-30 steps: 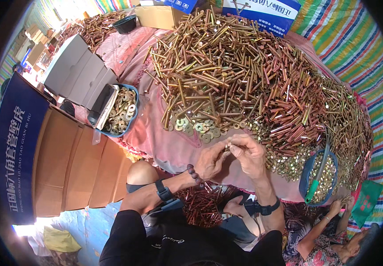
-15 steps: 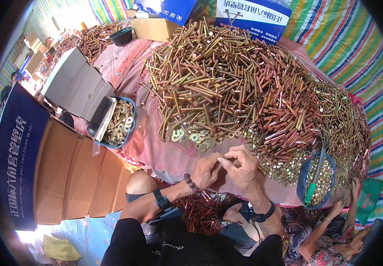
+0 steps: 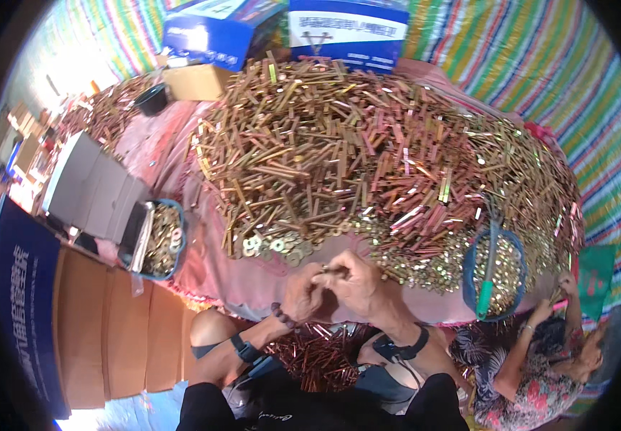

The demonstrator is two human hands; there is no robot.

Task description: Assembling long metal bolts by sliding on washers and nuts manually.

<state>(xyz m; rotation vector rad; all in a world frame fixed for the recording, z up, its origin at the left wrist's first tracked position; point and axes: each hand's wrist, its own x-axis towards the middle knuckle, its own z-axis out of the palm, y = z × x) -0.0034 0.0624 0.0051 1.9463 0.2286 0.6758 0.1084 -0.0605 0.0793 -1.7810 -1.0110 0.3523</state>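
Note:
My left hand (image 3: 303, 293) and my right hand (image 3: 357, 286) meet in front of the heap, fingertips pinched together. A small brass-coloured metal fastener (image 3: 334, 271) shows between them, partly covered by fingers; its exact kind is too blurred to tell. Just beyond the hands lie flat washers (image 3: 278, 246) on the pink cloth (image 3: 253, 276). Behind these rises a large heap of long bolts (image 3: 303, 136), with sleeves (image 3: 425, 194) of a redder tone toward the right. Small nuts (image 3: 414, 269) spread along its near right edge. Below my wrists, reddish metal pieces (image 3: 318, 359) lie between my legs.
At right stands a blue basket (image 3: 470, 276) of nuts with a green-handled tool (image 3: 484, 294). Another blue basket (image 3: 174, 266) at left holds washers. Open cartons (image 3: 109, 323) line the left; blue boxes (image 3: 350, 50) stand behind. A co-worker (image 3: 533, 373) handles pieces at lower right.
The whole view has shifted, so the heap sits lower and further left. My hands stay together, and the small fastener shows more between the fingertips. The co-worker's hands have come closer together.

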